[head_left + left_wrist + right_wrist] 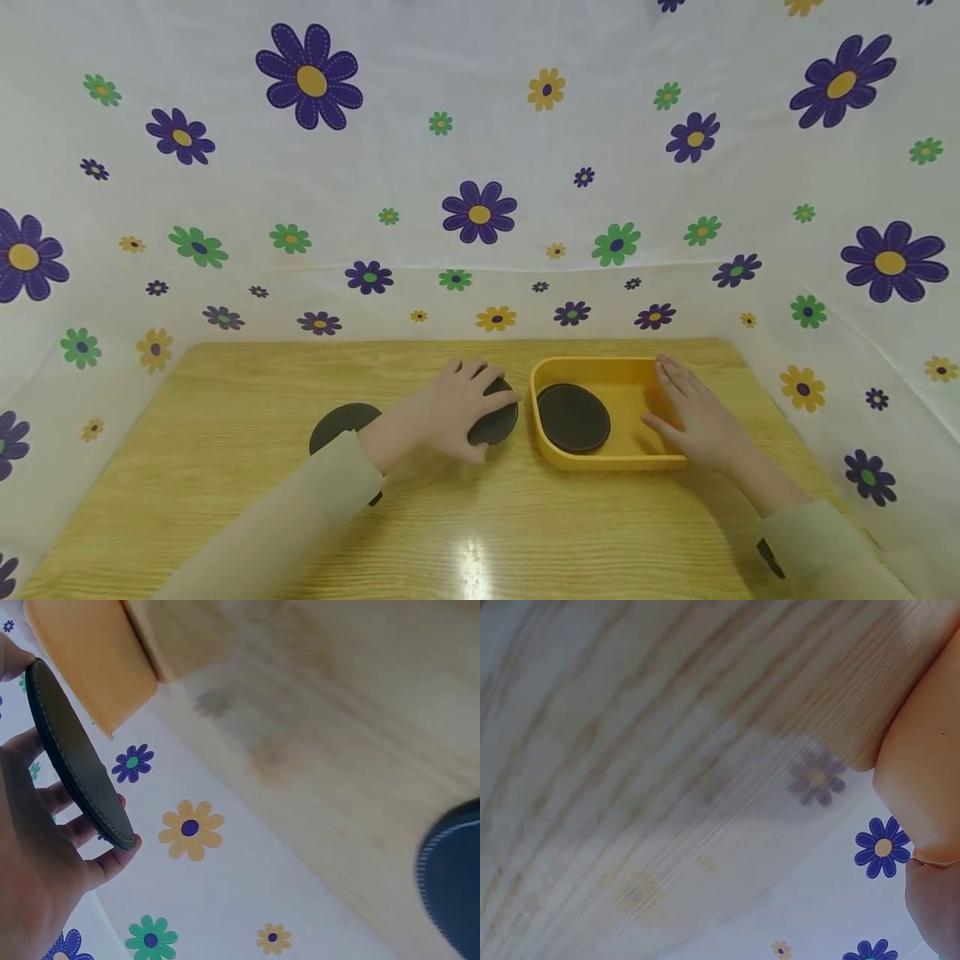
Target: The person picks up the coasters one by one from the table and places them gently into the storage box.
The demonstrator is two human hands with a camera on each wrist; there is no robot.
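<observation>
My left hand [457, 408] holds a round black coaster [495, 421] by its edge, just left of the yellow tray [660, 462]. In the left wrist view this coaster [79, 761] is tilted, with pale stitching round its rim; thumb and fingertips grip opposite edges. A second dark coaster [573, 418] lies inside the tray at its left end. Another coaster [337, 421] is on the table to the left, partly hidden by my left forearm. My right hand [701, 421] rests on the tray's right side, fingers fairly straight along the rim, thumb over the inside.
The wooden table [480, 517] carries everything. A white cloth [405, 150] with purple, green and yellow flowers stands behind the table and along both sides. The tray's raised walls surround the coaster inside it.
</observation>
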